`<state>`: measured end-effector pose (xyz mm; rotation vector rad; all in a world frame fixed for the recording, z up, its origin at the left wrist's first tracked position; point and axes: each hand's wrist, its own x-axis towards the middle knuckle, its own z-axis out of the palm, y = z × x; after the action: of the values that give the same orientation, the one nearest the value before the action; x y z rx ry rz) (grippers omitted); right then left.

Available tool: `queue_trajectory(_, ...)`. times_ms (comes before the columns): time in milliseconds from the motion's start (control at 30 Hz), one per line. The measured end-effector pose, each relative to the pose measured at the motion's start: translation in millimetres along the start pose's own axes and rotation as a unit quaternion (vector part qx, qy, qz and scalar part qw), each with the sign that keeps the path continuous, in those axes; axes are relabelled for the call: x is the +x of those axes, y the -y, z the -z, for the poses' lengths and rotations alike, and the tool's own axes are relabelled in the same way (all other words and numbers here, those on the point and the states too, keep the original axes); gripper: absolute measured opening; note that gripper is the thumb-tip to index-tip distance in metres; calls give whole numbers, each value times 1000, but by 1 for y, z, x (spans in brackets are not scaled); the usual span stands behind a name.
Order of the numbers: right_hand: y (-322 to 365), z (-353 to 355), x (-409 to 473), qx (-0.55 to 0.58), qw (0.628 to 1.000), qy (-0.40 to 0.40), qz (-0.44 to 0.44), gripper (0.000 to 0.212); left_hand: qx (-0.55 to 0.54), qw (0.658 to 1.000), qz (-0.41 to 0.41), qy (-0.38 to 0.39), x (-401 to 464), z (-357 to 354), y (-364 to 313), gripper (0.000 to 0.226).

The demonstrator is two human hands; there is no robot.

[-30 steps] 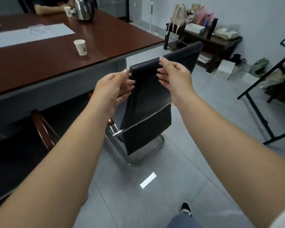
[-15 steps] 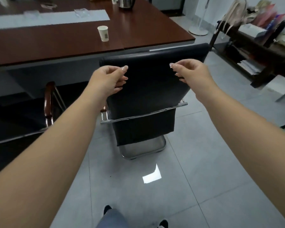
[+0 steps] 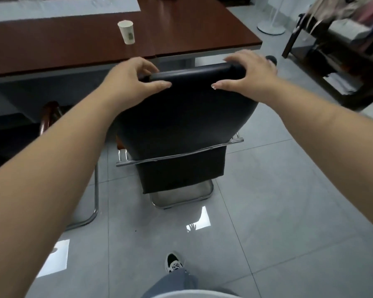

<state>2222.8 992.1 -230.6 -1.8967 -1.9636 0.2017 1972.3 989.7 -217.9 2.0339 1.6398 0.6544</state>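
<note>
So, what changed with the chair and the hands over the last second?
The black chair has swung from edge-on to square, its back now facing the person, close to the table. The left hand and right hand, which pinched its top edge and then loosened, now hold the top roll, fingers over it and thumbs on the rear face. The paper cup stays on the table.
</note>
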Motion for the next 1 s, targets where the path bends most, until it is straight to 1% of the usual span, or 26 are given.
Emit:
queue_trajectory(67,-12,-3,9,-12,1000,16,-17,67,76,997,0,-13,14,-11,3,56)
queue_trajectory(133,-22,-8,18,-5,999,28,-23,69,123,991,38,-27,23,-18,3,66)
queue_trajectory(167,-27,-11,20,-4,999,32,-24,72,143,988,52,-22,25,-22,5,70)
queue_trajectory(233,-37,-16,30,-13,999,41,-25,76,195,978,66,-16,28,-32,6,74)
queue_trajectory(267,-42,-17,38,-19,999,45,-24,75,215,974,74,-27,31,-39,5,75)
queue_trajectory(367,-51,-18,59,-22,999,40,-15,66,225,967,111,-50,42,-52,-8,76)
queue_trajectory(467,-59,-20,76,-10,999,35,9,65,251,955,146,-58,57,-58,-19,80)
queue_trajectory(533,-64,-23,84,-10,999,22,28,64,265,949,162,-49,65,-61,-22,81)
queue_trajectory(633,-77,-22,97,-17,999,16,43,64,293,937,190,-6,79,-72,-38,84)
queue_trajectory(733,-96,-12,110,-22,998,34,44,63,299,937,175,38,92,-81,-58,82)
queue_trajectory(833,-108,-2,124,-23,997,58,41,58,286,947,135,50,101,-71,-54,75)
queue_trajectory(900,-113,-1,129,-23,996,67,45,56,290,947,134,39,102,-65,-42,76)
queue_trajectory(1000,-117,0,135,-19,997,61,40,59,314,942,118,-10,109,-63,-32,78)
